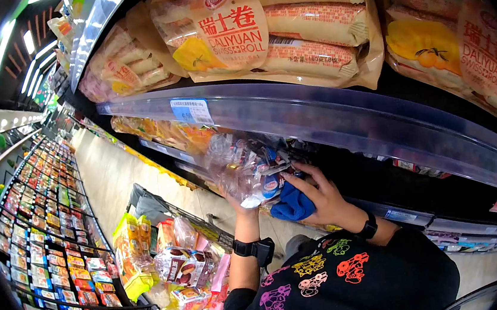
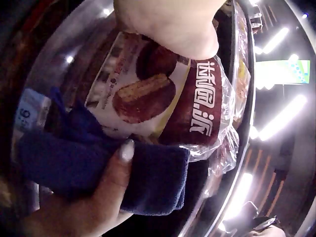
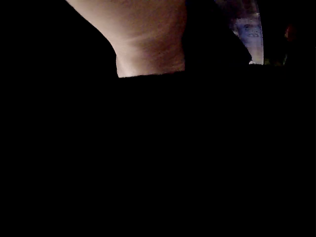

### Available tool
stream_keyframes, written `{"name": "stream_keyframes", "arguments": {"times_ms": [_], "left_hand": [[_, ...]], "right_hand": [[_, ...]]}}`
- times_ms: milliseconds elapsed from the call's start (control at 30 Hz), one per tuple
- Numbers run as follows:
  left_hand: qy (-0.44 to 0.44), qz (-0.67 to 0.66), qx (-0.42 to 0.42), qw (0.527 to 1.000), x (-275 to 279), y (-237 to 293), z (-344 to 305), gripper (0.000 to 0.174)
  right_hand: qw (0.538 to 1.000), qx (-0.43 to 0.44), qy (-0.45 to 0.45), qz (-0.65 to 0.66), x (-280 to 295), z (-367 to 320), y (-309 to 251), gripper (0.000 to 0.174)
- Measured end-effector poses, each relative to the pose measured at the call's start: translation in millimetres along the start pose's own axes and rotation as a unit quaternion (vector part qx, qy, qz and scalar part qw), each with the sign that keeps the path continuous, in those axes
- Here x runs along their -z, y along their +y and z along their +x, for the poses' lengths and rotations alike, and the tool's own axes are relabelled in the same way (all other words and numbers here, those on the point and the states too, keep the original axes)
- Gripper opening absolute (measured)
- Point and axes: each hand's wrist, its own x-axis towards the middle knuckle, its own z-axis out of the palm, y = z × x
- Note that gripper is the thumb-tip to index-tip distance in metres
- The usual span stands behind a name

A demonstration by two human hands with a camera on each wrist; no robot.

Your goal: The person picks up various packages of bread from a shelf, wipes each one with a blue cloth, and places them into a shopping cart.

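In the head view a clear plastic pack of chocolate pies (image 1: 246, 164) is held up close to the shelf front. My left hand (image 1: 242, 201) grips it from below, its fingers mostly hidden by the pack. The left wrist view shows the pack's brown and white printed face (image 2: 143, 94) beside the heel of that hand (image 2: 173, 22). A folded blue cloth (image 1: 294, 203) is in my right hand (image 1: 326, 198), against the pack's near side. My right thumb (image 2: 118, 170) lies over the cloth. The right wrist view is mostly black, showing only bare skin near the wrist.
Swiss roll packs (image 1: 307, 24) fill the shelf above, behind a clear plastic shelf edge (image 1: 317, 124) with a price label (image 1: 191, 111). A cart below holds snack bags (image 1: 184, 266). Across the aisle stand shelves of packaged goods (image 1: 58, 233).
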Motion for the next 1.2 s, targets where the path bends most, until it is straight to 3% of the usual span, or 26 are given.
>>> {"name": "stream_keyframes", "arguments": {"times_ms": [67, 167, 400, 600, 700, 800, 867, 933, 967, 1033, 1100, 1133, 1167, 1200], "left_hand": [[-0.010, -0.024, 0.008, 1.000, 1, 0, -9, 0.062], [-0.006, -0.022, 0.005, 1.000, 4, 3, -24, 0.063], [0.001, 0.020, -0.008, 1.000, 14, 11, -60, 0.066], [0.011, 0.063, -0.021, 0.998, 27, 25, -103, 0.069], [0.017, 0.096, -0.042, 0.994, 32, 35, -117, 0.070], [0.027, 0.167, -0.095, 0.981, 36, 50, -125, 0.071], [0.038, 0.263, -0.156, 0.951, 37, 65, -126, 0.072], [0.052, 0.495, -0.279, 0.821, 30, 85, -133, 0.073], [0.076, 0.606, -0.342, 0.714, 20, 96, -141, 0.071], [0.147, 0.677, -0.287, 0.662, 22, 113, -168, 0.068], [0.177, 0.673, -0.244, 0.675, 6, 135, -199, 0.060], [0.202, 0.681, -0.239, 0.662, -1, 142, -214, 0.057], [0.227, 0.687, -0.235, 0.650, -4, 147, -230, 0.056], [0.244, 0.658, -0.246, 0.669, 4, 149, -245, 0.053]], "right_hand": [[0.999, 0.009, -0.033, 0.009, 2, -2, -1, 0.086], [0.998, 0.067, -0.006, -0.020, -4, -3, 0, 0.086], [0.987, 0.136, 0.080, -0.023, -10, -4, -5, 0.063], [0.975, 0.185, 0.118, -0.022, -18, -9, -9, 0.054], [0.974, 0.176, 0.139, 0.010, -24, -10, -14, 0.051], [0.972, 0.161, 0.157, 0.067, -38, -11, -16, 0.062], [0.975, 0.127, 0.139, 0.118, -41, -6, -28, 0.068], [0.973, 0.039, 0.080, 0.213, -52, -7, -36, 0.073], [0.963, -0.019, 0.058, 0.261, -68, -15, -33, 0.075], [0.939, -0.091, 0.017, 0.331, -81, -18, -44, 0.077], [0.875, -0.182, -0.039, 0.447, -82, -7, -83, 0.075], [0.897, -0.129, -0.039, 0.421, -99, -13, -75, 0.069], [0.867, -0.160, -0.061, 0.469, -112, -18, -78, 0.067], [0.833, -0.191, -0.083, 0.513, -124, -23, -83, 0.065]]}}
